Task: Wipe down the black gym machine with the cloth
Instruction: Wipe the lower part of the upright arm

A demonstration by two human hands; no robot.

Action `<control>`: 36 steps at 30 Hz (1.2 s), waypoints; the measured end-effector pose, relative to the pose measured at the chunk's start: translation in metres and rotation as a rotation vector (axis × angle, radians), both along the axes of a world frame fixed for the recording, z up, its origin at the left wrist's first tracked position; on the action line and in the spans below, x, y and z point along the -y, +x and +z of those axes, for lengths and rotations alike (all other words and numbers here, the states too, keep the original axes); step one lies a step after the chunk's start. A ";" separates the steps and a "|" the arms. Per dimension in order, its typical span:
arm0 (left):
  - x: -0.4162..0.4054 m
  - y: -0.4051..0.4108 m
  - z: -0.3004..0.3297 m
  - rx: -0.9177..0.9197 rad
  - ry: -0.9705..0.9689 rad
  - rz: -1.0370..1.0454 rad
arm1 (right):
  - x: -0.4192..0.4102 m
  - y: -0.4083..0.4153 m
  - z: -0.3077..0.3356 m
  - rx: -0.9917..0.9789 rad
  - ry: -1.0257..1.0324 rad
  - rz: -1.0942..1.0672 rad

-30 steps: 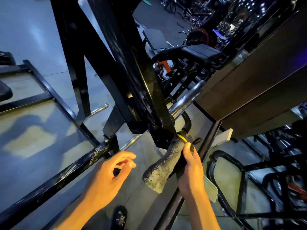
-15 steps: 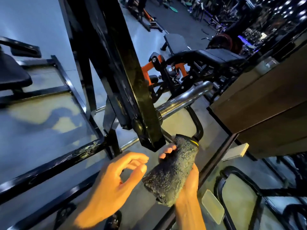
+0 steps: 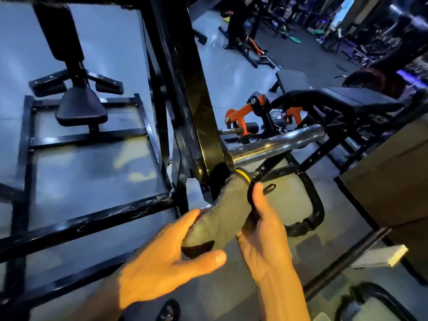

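Note:
The black gym machine's lever arm (image 3: 185, 93) slants down through the middle of the view to a rounded pivot end, where a chrome bar (image 3: 278, 144) sticks out to the right. A grey fluffy cloth (image 3: 222, 212) with a yellow edge lies just below that pivot end, its top touching the black metal. My right hand (image 3: 261, 230) grips the cloth from the right, thumb up along its edge. My left hand (image 3: 162, 258) closes on the cloth's lower end, fingers on top and thumb underneath.
A black floor frame (image 3: 92, 218) and a padded seat (image 3: 81, 110) lie to the left. An orange-and-black bench machine (image 3: 289, 112) stands behind the chrome bar. A curved black handle (image 3: 315, 205) hangs right of my hands. Wooden boxes (image 3: 382, 172) fill the right side.
My left hand has moved right from hovering beside the cloth and now grips its lower end. The cloth has gone back up against the lever's pivot end. The view tilted upward.

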State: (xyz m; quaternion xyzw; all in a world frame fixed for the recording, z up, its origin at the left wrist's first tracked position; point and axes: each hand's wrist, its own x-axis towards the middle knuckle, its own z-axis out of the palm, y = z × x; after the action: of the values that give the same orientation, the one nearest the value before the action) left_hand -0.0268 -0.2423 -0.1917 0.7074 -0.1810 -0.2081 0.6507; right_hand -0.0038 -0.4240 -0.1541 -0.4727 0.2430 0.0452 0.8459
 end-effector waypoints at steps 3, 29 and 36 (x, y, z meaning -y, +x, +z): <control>0.001 -0.002 -0.002 -0.116 -0.123 0.160 | 0.011 -0.005 0.004 0.023 0.004 0.081; -0.006 -0.041 -0.009 0.078 0.057 0.293 | 0.019 -0.034 -0.014 0.039 -0.093 0.149; -0.017 -0.035 -0.002 0.005 -0.018 0.442 | 0.025 -0.037 -0.023 0.095 -0.087 0.268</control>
State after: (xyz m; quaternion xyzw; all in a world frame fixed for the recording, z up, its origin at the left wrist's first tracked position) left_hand -0.0615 -0.2256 -0.1942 0.7246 -0.0250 -0.0573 0.6863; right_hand -0.0412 -0.4487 -0.1768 -0.5387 0.1390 0.1248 0.8215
